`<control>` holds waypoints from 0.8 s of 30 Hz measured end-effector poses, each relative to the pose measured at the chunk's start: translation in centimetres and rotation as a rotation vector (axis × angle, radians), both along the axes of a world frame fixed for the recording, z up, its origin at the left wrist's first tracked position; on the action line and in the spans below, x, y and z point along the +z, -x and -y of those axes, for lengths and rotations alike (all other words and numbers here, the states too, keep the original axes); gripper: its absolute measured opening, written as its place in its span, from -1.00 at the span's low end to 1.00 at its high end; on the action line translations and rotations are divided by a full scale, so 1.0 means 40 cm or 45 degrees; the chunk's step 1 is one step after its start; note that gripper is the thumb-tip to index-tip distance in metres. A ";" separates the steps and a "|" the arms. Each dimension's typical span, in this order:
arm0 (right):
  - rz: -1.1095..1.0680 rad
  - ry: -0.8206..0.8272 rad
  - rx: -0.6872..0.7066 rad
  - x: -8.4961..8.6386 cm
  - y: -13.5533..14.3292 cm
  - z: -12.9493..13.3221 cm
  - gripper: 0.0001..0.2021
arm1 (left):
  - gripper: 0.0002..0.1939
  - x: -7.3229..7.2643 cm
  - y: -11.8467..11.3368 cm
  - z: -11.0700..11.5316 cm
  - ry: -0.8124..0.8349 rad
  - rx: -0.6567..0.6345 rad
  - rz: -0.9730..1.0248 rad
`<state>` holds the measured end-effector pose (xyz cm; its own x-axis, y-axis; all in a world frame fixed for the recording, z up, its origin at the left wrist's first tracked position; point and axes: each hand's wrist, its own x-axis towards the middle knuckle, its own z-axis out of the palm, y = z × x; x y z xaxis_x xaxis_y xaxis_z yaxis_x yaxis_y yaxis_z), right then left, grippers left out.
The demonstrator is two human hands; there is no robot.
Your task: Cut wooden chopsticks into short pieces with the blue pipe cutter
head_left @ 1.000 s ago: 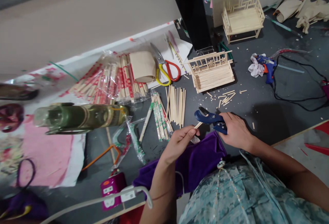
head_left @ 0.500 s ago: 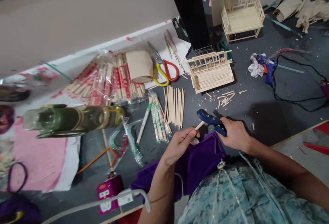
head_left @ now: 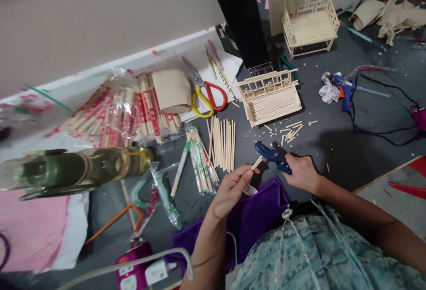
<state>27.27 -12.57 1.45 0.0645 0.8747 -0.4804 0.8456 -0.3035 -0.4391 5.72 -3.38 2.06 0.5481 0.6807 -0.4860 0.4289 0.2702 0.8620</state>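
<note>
My left hand (head_left: pixel 234 186) pinches a couple of short, pale wooden sticks (head_left: pixel 257 162) between thumb and fingers. Their free ends reach up to the head of a dark blue hand cutter (head_left: pixel 271 153); whether the blades touch them I cannot tell. My right hand (head_left: pixel 302 172) is closed around the cutter's handles. Purple cloth (head_left: pixel 256 208) lies below both hands. Beyond them stands a small bench model (head_left: pixel 274 103) built of sticks, with cut stick pieces (head_left: pixel 293 131) scattered in front of it. Left of my hands lies a row of bare sticks (head_left: pixel 223 143).
A finished-looking stick bench (head_left: pixel 311 28) stands at the back beside a propped phone (head_left: pixel 241 21). Scissors (head_left: pixel 209 97), wrapped chopsticks (head_left: pixel 121 108) and a green bottle (head_left: pixel 66 170) occupy the left. At right lie a blue glue gun (head_left: pixel 346 97) and its black cable (head_left: pixel 376 132).
The view has shifted slightly, so objects on the left appear farther left and lower. Both hands keep nearly the same pose, with the sticks still held at the cutter's head.
</note>
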 end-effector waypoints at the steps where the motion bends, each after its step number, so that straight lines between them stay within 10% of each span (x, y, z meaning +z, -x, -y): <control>1: -0.006 0.005 -0.001 0.000 0.001 -0.002 -0.79 | -0.57 -0.003 0.003 0.002 0.023 0.015 0.000; 13: -0.163 -0.090 0.020 0.092 -0.010 0.021 -0.63 | -0.51 0.020 0.010 0.014 -0.037 0.036 0.036; 24: -0.047 -0.296 -0.002 0.091 -0.002 0.052 -0.59 | -0.53 0.042 0.024 0.036 -0.150 -0.015 0.077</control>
